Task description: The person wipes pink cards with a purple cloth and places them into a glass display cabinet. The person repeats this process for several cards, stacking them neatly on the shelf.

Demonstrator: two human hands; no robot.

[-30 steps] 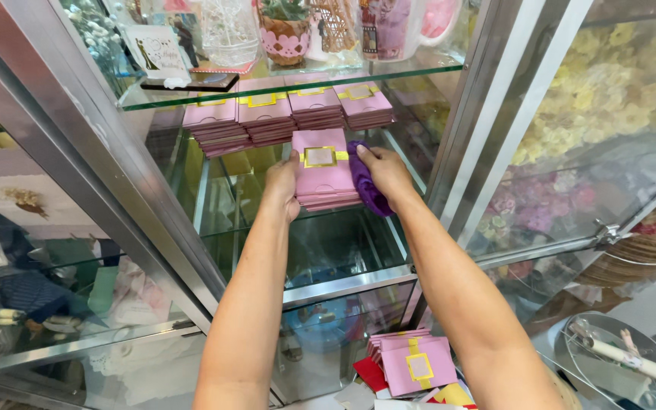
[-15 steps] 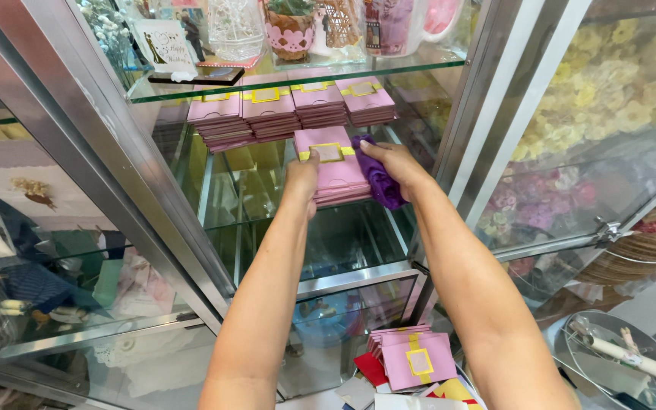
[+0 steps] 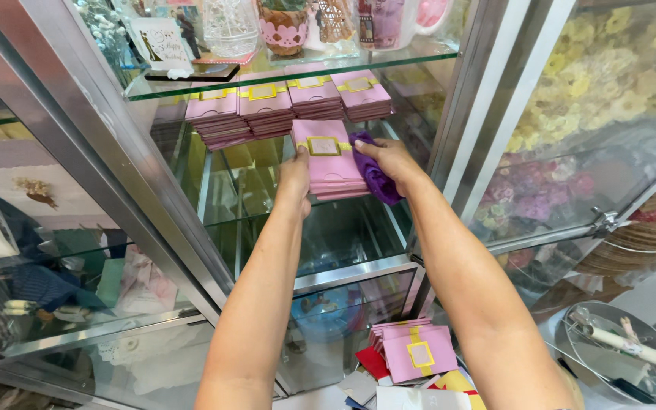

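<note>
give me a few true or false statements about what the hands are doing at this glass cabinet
1. Both hands hold a stack of pink envelopes. True: the left hand and right hand grip its two sides.
2. The right hand also holds a purple cloth. True.
3. The stack has a green band. False: the band is yellow.
4. No other stacks are in the cabinet. False: a row of pink stacks sits behind.
5. The mugs stand under the glass shelf. False: they stand on it.
</note>
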